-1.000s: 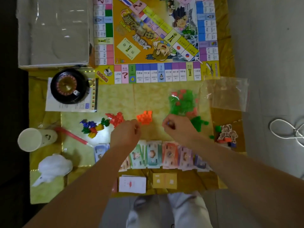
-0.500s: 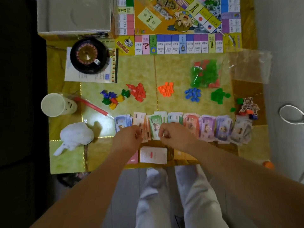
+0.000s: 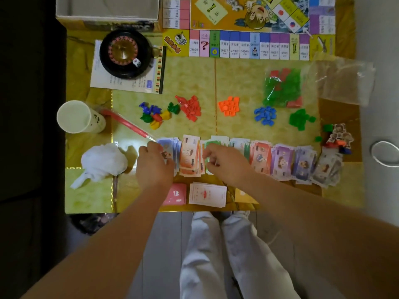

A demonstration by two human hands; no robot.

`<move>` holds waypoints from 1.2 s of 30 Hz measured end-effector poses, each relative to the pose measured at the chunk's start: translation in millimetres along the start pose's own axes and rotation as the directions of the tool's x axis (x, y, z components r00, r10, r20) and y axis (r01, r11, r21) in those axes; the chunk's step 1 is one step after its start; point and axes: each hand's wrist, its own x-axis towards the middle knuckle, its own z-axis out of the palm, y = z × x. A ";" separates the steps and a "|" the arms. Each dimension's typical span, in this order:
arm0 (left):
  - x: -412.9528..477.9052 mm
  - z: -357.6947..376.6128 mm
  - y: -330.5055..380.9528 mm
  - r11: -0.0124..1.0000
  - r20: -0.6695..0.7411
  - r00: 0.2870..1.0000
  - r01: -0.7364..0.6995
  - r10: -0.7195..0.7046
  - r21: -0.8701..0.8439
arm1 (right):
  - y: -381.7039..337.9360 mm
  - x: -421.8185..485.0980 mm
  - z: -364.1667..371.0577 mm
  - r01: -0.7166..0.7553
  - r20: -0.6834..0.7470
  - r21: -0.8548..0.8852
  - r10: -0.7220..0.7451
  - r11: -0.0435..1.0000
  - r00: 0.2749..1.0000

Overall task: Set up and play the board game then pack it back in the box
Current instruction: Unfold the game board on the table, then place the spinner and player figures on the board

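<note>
Both hands rest on the left end of the banknote row (image 3: 248, 157), which runs left–right: left hand (image 3: 154, 164) pinching blue notes, right hand (image 3: 224, 161) curled on green ones.

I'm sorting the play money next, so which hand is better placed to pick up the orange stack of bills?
Left, probably. The left hand rests directly beside the orange bills, its fingers almost at their edge. The right hand lies over the green bills on the other side.
</note>
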 end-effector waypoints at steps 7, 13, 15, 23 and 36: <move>1.9 7.3 -6.0 0.993 0.065 0.993 0.103 -0.099 -0.062 | -15.4 16.1 15.2 0.048 0.091 -0.028 -0.046 0.998 0.995; -0.3 4.5 -11.5 0.995 0.059 0.997 0.047 -0.042 -0.089 | -18.4 21.4 14.0 -0.010 0.093 0.022 0.008 1.000 0.996; 3.1 -1.3 -12.4 0.998 0.042 0.999 0.007 -0.004 -0.068 | -17.9 23.3 5.8 -0.049 0.035 0.090 0.046 0.995 0.998; 35.6 -24.8 13.0 0.984 0.014 0.991 -0.130 0.132 -0.124 | -14.4 39.1 -39.9 -0.105 -0.098 0.115 0.117 0.988 0.988; 188.0 -66.1 26.9 0.408 0.174 0.818 0.443 -0.549 -0.799 | -42.0 136.2 -102.2 -0.174 -0.030 0.413 0.204 0.894 0.978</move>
